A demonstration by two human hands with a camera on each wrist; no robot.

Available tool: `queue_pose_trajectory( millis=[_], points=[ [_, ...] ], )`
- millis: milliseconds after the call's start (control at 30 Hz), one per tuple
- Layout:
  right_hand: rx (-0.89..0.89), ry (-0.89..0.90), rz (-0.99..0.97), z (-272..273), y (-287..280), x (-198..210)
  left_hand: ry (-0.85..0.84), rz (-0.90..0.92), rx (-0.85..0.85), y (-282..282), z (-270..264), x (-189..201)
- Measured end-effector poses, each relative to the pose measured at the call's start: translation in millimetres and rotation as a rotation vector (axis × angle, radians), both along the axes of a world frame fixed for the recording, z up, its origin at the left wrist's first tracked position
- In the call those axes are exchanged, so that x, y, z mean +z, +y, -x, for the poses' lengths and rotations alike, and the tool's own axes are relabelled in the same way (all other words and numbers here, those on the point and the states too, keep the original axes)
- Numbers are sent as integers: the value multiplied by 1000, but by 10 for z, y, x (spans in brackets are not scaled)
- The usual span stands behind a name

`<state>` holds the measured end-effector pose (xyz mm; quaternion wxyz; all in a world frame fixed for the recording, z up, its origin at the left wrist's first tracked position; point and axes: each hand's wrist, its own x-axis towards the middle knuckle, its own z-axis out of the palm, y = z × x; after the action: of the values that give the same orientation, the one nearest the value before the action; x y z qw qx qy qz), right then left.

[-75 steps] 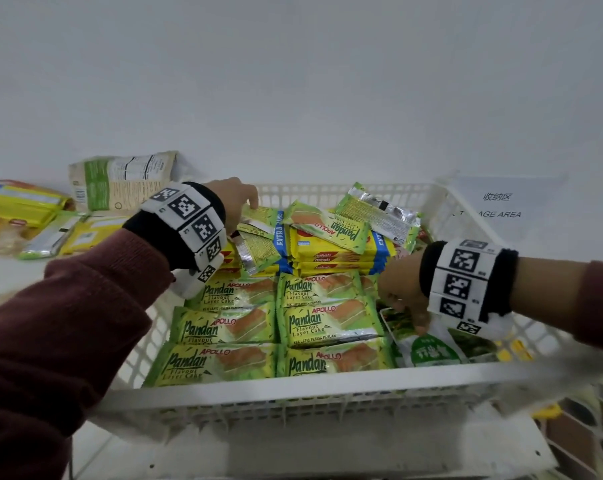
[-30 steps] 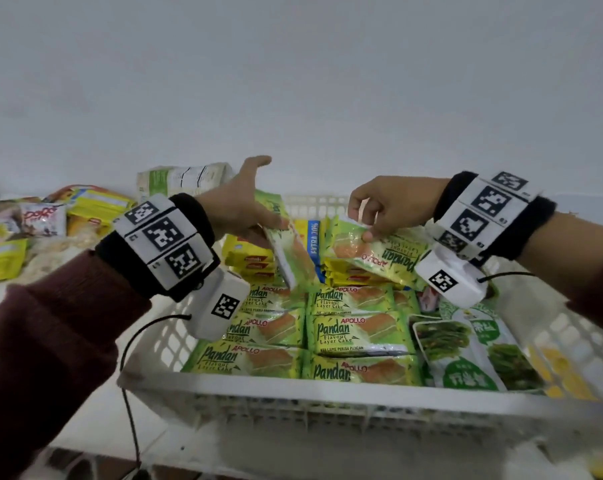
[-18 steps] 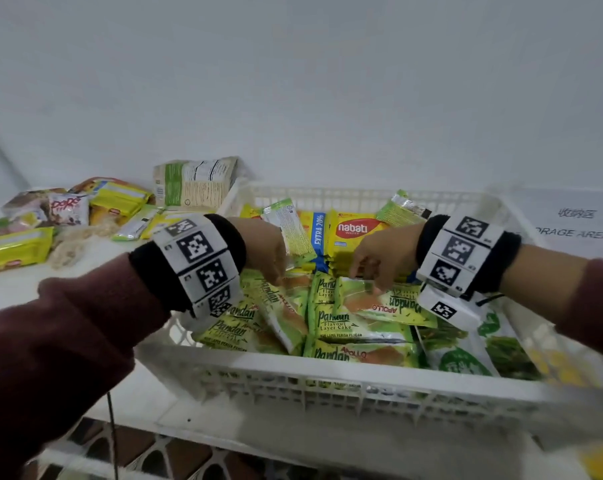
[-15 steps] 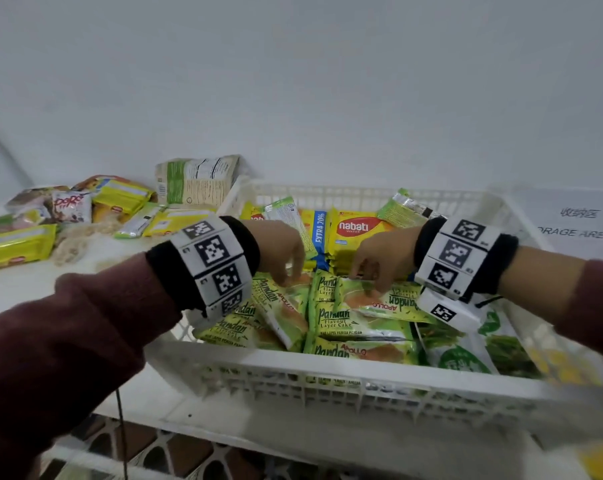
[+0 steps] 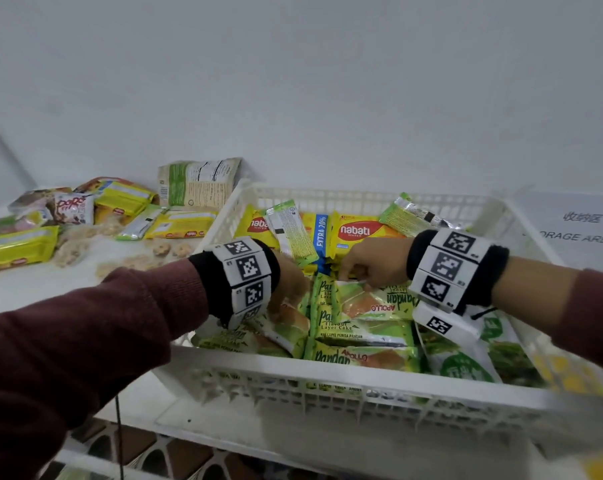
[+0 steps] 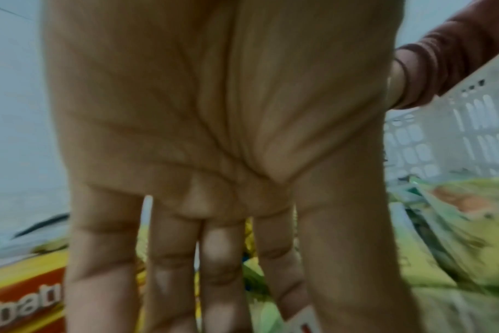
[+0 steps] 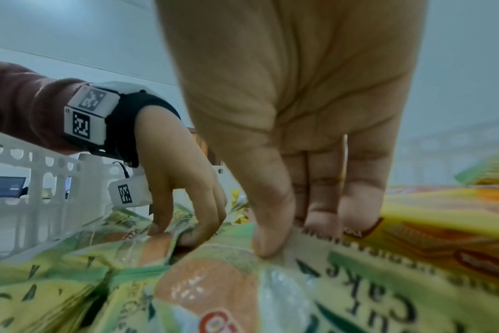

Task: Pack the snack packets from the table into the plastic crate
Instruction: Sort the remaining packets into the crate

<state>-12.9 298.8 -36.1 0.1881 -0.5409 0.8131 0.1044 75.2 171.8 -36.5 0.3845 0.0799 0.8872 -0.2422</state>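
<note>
The white plastic crate (image 5: 362, 379) holds rows of green Pandan layer-cake packets, with yellow Nabati wafer packs (image 5: 357, 233) at its back. My right hand (image 5: 359, 275) is low in the crate's middle and pinches the white end of a Pandan packet (image 5: 369, 306) lying on the pile. In the right wrist view its thumb (image 7: 268, 245) presses that packet (image 7: 214, 293) against the fingers behind. My left hand (image 5: 289, 289) reaches in beside it. Its thumb and fingers (image 7: 197, 234) pinch a tilted Pandan packet (image 5: 286, 327) that leans on the left rows.
Left of the crate, the table carries yellow wafer packs (image 5: 19, 249), a green-and-white bag (image 5: 198, 181) against the wall and loose round snacks (image 5: 133, 261). A green vegetable-snack bag (image 5: 466, 365) fills the crate's right side. A storage-area sign (image 5: 580, 230) lies at the right.
Both hands came down from above the crate, each with a Pandan packet, and now hold them low on the packed rows. The left packet has stayed tilted over the last half second.
</note>
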Motion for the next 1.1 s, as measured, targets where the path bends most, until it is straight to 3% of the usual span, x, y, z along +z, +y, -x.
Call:
queue_pose_trajectory(
  millis=[233,433,567,767,967,1100],
  points=[
    [-85,14,196,-44,-105,3,277,-158,245,-221,90,114],
    [-6,85,205,-109,-15,8,434,-138,184,-77,-17,94],
    [60,-19,11,-197,66,-78,289,-114,98,-30,-79,57],
    [44,63,-134,-221,70,-194,158,-4,97,-56,-130,-5],
    [-19,-6,-122,-246,90,-166,126,-5,140,-82,-93,-55],
    [-80,-73,44,-112,173,143,191,-143,158,-145,-60,169]
  ],
)
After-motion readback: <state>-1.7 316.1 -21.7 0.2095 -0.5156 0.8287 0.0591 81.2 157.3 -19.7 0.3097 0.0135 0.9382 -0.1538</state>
